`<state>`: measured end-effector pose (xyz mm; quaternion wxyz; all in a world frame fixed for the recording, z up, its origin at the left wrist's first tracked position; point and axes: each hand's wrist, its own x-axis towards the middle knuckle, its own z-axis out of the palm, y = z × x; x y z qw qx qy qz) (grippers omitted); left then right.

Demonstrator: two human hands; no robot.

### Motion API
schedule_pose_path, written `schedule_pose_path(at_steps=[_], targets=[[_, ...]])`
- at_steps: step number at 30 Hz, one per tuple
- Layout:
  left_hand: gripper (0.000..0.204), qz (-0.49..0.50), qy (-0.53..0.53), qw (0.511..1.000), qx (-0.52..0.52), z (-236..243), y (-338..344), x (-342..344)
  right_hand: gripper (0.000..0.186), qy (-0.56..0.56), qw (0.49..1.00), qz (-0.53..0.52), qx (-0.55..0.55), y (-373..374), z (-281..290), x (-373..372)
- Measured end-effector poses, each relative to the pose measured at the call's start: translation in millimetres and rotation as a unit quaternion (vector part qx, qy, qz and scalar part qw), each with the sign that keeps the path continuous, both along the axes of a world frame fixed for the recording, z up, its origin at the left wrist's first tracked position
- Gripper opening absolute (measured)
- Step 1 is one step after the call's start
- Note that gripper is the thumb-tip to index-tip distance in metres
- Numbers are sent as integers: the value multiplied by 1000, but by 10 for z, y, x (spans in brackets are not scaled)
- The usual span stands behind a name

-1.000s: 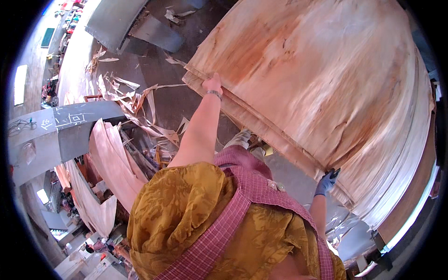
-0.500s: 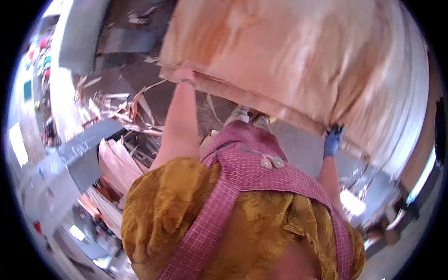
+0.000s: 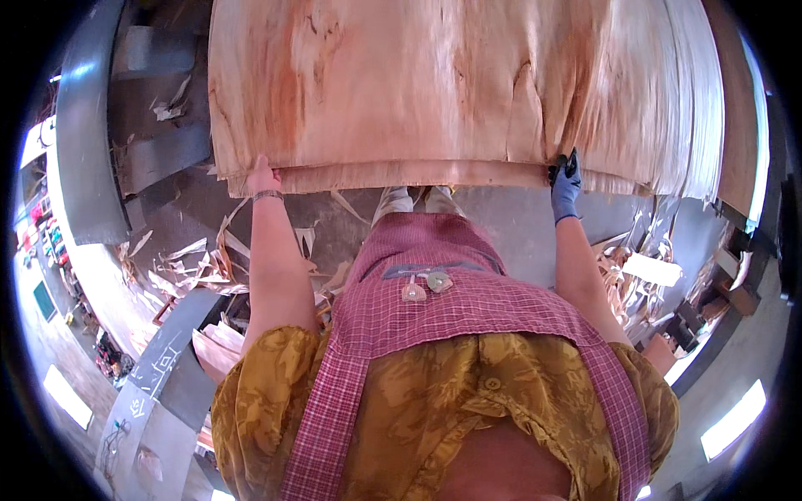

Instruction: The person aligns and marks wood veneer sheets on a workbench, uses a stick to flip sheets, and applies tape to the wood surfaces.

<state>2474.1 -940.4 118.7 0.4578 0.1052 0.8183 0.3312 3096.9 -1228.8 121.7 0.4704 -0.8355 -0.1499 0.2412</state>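
A broad stack of pale, reddish-streaked wood veneer sheets point(image 3: 401, 92) fills the upper middle, its near edge layered and slightly ragged. My left hand point(image 3: 261, 179), bare with a band at the wrist, has its fingers closed on that edge near the left corner. My right hand point(image 3: 565, 184), in a blue glove with dark fingertips, grips the same edge toward the right end. My feet point(image 3: 393, 203) show just below the sheets, beyond my pink checked apron.
Grey metal panels point(image 3: 88, 125) run along the left. A grey machine body point(image 3: 171, 359) with chalk marks stands at lower left. Torn veneer scraps point(image 3: 188, 263) litter the floor on both sides. A brown board point(image 3: 737, 125) borders the stack at right.
The sheets, held in both hands, have swung from a slant at upper right to nearly level across the top middle. The surroundings have shifted as my view turned.
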Motion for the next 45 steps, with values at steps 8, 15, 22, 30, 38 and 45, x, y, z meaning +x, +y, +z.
schedule_pose_path(at_steps=[8, 15, 22, 30, 38, 45], targets=[[23, 124, -82, 988, 51, -8, -112, -144, 63, 1, 996, 69, -58, -152, 429, -189], [46, -568, 452, 663, 185, 1239, -588, 1974, 42, -70, 971, -29, -225, -887, 155, -241], [73, -736, 414, 521, 123, 1162, -828, 3169, 38, 53, 993, -90, -55, -627, 286, 92], [72, -817, 350, 450, -81, 1175, -536, 3423, 42, -113, 966, -78, -217, -2297, 506, 1056], [39, -785, 408, 457, 90, 1740, -891, 4791, 38, -267, 906, -89, -316, -3230, 1069, 2097], [52, -570, -385, 723, -63, 1552, -2400, 6241, 24, -55, 982, 180, 33, -1527, 1618, 1539]])
